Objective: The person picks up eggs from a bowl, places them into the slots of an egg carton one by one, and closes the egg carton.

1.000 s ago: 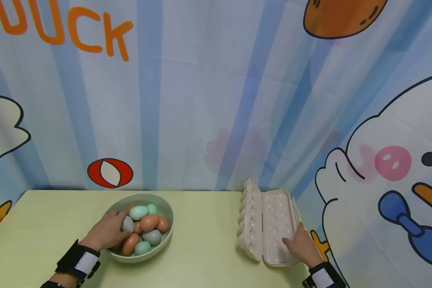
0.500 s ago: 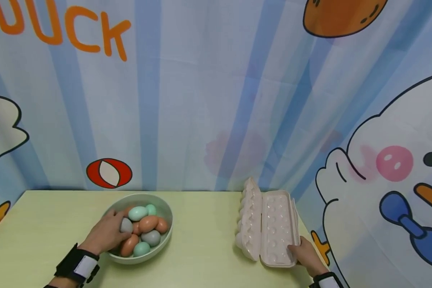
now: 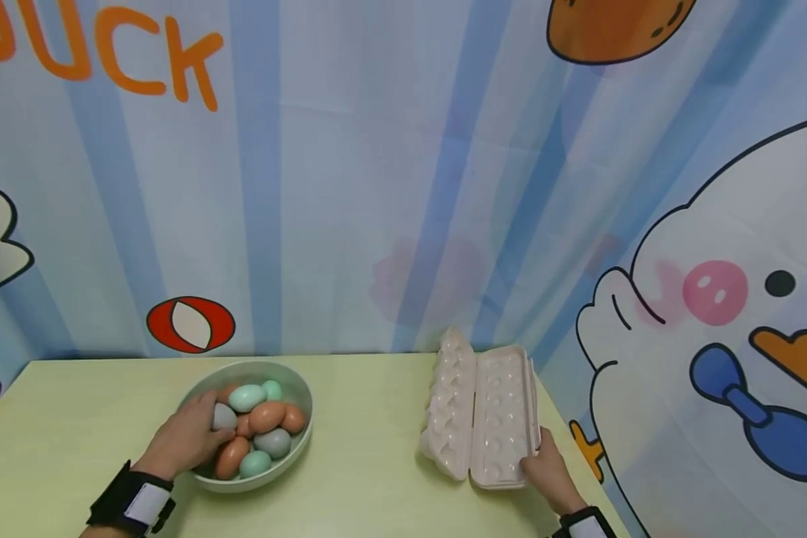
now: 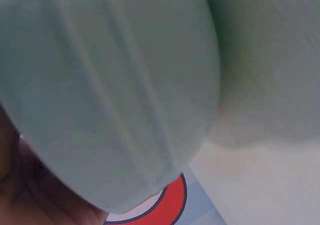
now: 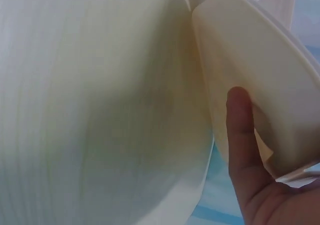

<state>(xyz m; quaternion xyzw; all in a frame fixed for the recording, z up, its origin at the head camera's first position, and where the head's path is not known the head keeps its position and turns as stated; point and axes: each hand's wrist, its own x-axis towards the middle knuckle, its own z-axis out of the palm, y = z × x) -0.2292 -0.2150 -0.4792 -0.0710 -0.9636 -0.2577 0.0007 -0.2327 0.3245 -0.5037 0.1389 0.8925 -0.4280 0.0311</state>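
A pale green bowl [image 3: 299,456] on the left holds brown, grey and mint-green eggs. My left hand [image 3: 187,441] reaches over its left rim, thumb and forefinger around a grey egg [image 3: 224,417]; the other fingertips are hidden among the eggs. Seen from the left wrist, the bowl's outer wall [image 4: 125,85] fills most of the picture. To the right stands an open, pale egg carton [image 3: 501,418], its cups bare and its bumpy half [image 3: 450,418] tilted up. My right hand [image 3: 550,472] grips its near right corner, a digit lying along the outer side in the right wrist view.
Both things stand on a pale yellow table [image 3: 363,433]. A blue striped curtain [image 3: 343,187] with duck drawings hangs right behind it and along the right side. The carton is close to the table's right edge.
My right hand has slid from the carton's right side to its near corner and tightened there. My left hand stays at the grey egg. The head view has shifted slightly.
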